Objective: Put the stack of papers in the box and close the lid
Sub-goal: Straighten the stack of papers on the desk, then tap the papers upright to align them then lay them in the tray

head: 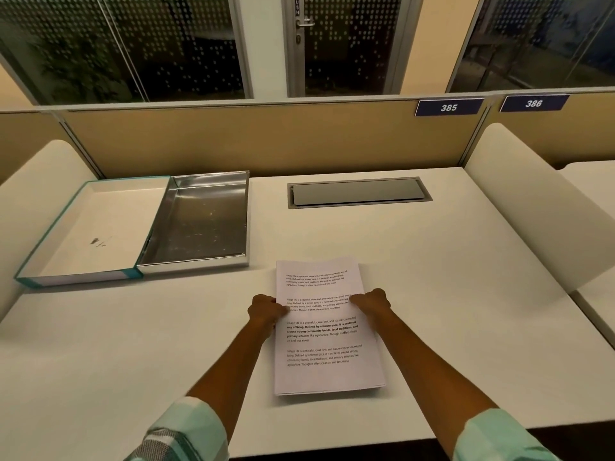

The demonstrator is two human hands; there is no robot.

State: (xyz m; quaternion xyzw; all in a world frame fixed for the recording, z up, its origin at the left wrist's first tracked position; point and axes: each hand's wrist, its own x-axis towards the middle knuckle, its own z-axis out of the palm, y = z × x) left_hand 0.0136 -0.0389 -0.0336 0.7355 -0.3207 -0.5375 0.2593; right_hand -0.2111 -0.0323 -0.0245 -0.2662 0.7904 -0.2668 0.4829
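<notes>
Here, a stack of white printed paper sheets [327,331] lies on the cream-coloured worktop [449,294], its long axis running away from the viewer, with four blocks of black text visible on the top sheet. The left hand [268,311] grips the stack's left edge and the right hand [371,302] grips its right edge, each with fingers curled closed on the paper about a third of the way down from the far end; whether the stack is lifted clear of the surface cannot be told. Both forearms are bare, with pale mint-green sleeves [186,430] rolled up at the lower margin. To the far left, well apart from the papers, the shallow box stands open: a teal-edged white cardboard tray [71,277] and a shiny silver-lined tray [196,264] lie side by side, touching along one long edge. Which half is the lid cannot be told. A grey rectangular cable hatch [357,192] is recessed in the worktop beyond the papers.
</notes>
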